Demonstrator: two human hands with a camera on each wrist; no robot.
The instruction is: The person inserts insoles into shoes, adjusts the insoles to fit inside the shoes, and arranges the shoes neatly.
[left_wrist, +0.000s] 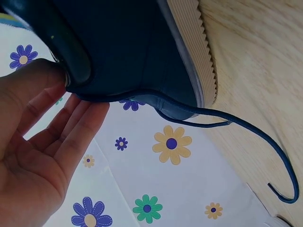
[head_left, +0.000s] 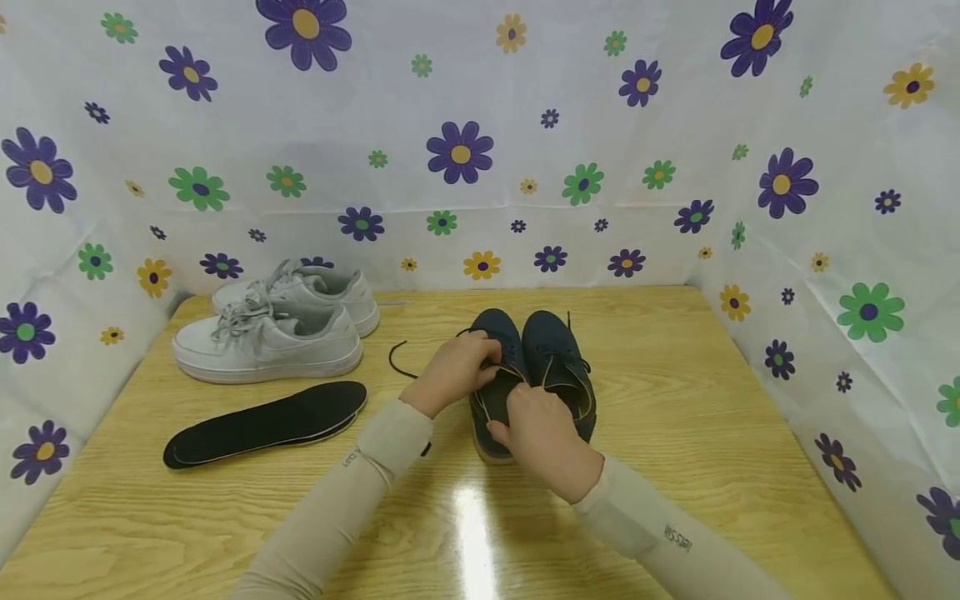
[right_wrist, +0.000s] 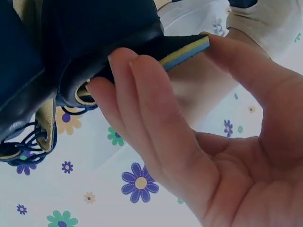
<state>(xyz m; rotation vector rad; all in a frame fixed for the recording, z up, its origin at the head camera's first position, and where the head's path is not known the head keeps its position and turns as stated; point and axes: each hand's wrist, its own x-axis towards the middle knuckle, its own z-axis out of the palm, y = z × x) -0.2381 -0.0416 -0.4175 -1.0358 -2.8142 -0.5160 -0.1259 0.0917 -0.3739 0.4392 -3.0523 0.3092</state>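
Two navy lace-up shoes stand side by side, toes pointing away. On the left shoe [head_left: 495, 323], my left hand [head_left: 456, 368] pinches the opening's edge near the laces, thumb inside and fingers outside. A loose lace [left_wrist: 255, 120] trails from that shoe in the left wrist view. My right hand [head_left: 546, 435] holds a dark insole [right_wrist: 183, 53] at its heel end, which shows yellow and blue layers at the edge. The front of the insole is hidden inside the left shoe. The right shoe [head_left: 547, 332] stands close beside my right hand.
A pair of white sneakers [head_left: 262, 346] stands at the back left of the wooden table [head_left: 675, 367]. Nearer, at the left, two black insoles [head_left: 262, 425] lie stacked. A flower-patterned white cloth [head_left: 360, 100] hangs at the back and both sides.
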